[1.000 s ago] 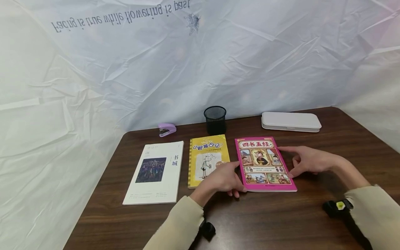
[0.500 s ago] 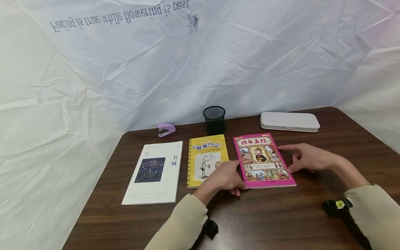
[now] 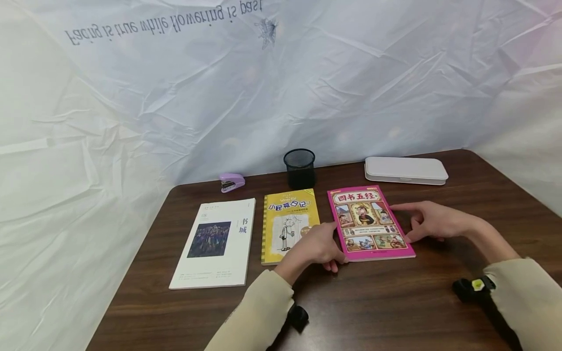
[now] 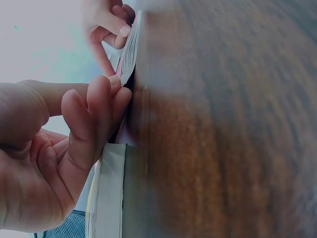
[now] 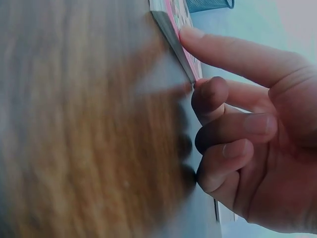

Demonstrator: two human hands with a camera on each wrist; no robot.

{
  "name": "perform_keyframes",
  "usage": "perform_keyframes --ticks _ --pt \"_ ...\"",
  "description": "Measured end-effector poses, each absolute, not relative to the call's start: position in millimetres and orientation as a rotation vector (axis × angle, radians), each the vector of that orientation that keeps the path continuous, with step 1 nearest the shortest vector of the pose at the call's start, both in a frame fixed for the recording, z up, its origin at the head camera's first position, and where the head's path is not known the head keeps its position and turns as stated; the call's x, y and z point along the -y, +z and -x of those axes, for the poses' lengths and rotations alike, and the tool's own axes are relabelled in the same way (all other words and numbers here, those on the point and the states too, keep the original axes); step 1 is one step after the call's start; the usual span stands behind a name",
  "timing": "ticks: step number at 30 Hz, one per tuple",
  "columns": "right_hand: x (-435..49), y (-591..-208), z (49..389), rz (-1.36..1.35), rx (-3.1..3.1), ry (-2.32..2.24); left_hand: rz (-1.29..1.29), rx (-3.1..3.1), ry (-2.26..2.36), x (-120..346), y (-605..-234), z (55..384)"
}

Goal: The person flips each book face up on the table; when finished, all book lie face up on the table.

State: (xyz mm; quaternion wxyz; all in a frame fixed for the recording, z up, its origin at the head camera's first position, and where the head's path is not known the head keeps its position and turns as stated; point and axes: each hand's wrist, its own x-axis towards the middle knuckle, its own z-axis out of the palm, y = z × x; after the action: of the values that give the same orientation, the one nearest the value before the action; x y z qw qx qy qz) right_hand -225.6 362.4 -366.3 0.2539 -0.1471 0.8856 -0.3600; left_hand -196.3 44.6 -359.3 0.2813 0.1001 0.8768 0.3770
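Note:
A pink book (image 3: 365,218) with cartoon panels lies face up on the dark wooden table between my two hands. My left hand (image 3: 317,247) holds its lower left corner, thumb at the corner and index finger along the left side. At the right edge, my right hand (image 3: 441,223) holds with thumb and stretched index finger. The left wrist view shows the left thumb (image 4: 74,94) right at the page edges, other fingers curled below. In the right wrist view the right thumb (image 5: 218,49) presses the pink cover's edge while the remaining fingers curl in.
Left of the pink book lie a yellow book (image 3: 290,209), partly covered by my left hand, and a white book (image 3: 234,248). Along the back stand a purple stapler (image 3: 231,182), a black mesh pen cup (image 3: 300,170) and a white pencil case (image 3: 406,169).
The pink book has slid slightly away from me, toward the back of the table. Both hands keep their hold at its sides; the other objects stay where they were.

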Motion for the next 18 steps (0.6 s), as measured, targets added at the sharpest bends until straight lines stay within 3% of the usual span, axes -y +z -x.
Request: perform_keyframes --ticks 18 --pt "-366.7 -368.7 226.2 0.378 -2.372 -0.966 -0.241 -2.344 1.060 -43.9 -364.4 198.1"
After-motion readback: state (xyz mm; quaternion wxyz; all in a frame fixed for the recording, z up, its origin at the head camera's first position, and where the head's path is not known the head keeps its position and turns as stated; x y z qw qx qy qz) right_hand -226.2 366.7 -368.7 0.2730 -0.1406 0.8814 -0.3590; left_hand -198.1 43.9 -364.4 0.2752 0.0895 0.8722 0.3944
